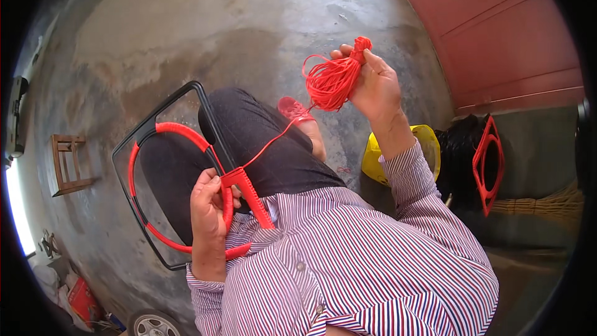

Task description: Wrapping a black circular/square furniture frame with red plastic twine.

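My left hand (210, 206) is closed on a black frame (216, 118), a rounded rectangle with a ring inside it, resting across my lap. Red cord is wound tightly round stretches of the ring and along part of the frame's near side; other stretches show bare black. Raised at the right, my right hand (378, 84) grips a bundle of red cord (336, 82) by its bound top, and the loops hang to the left. A single strand runs from the bundle down to the wrapped corner by my left hand.
A yellow container (375, 160) stands at the right, beside a black bundle (459, 152) and a red-wrapped frame (489, 165). Behind them is a straw broom (541, 206). At the left is a small wooden stool (69, 165), with a wheel (153, 325) at the lower edge.
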